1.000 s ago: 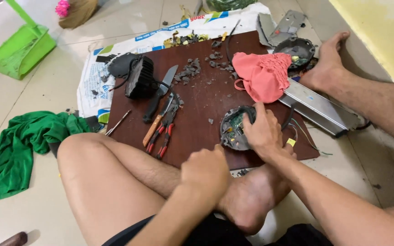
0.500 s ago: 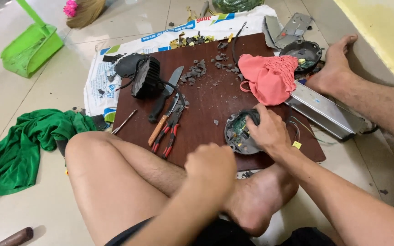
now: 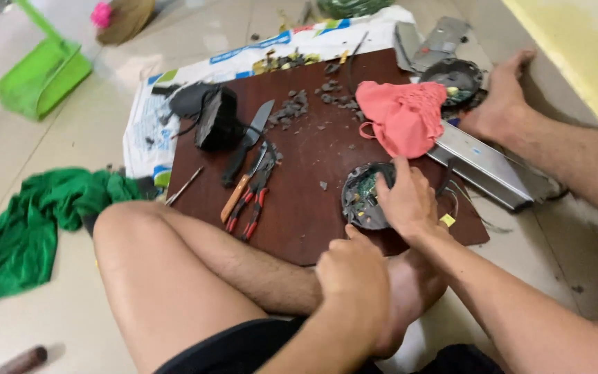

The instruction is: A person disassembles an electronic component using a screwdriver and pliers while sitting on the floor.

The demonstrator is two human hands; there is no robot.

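Note:
My right hand (image 3: 406, 201) lies over a round black housing (image 3: 358, 201) with a green circuit board inside, its fingers pressing on the housing's right rim. The housing sits on a dark brown board (image 3: 299, 208) on the floor. My left hand (image 3: 354, 277) is curled closed and rests on my foot just before the board's near edge; nothing shows in it. My bent left leg (image 3: 174, 270) crosses in front of the board.
On the board lie a knife (image 3: 247, 142), red-handled pliers (image 3: 254, 201), a black block (image 3: 217, 119), grey debris and a pink cloth (image 3: 403, 118). A metal rail (image 3: 486, 166), a second round housing (image 3: 455, 76) and a foot (image 3: 503, 97) are right. Green cloth (image 3: 29, 228) and green dustpan (image 3: 43, 76) are left.
My left hand has edged forward toward the board's near edge. My right hand stays on the round housing, shifted slightly. The view has drifted a little.

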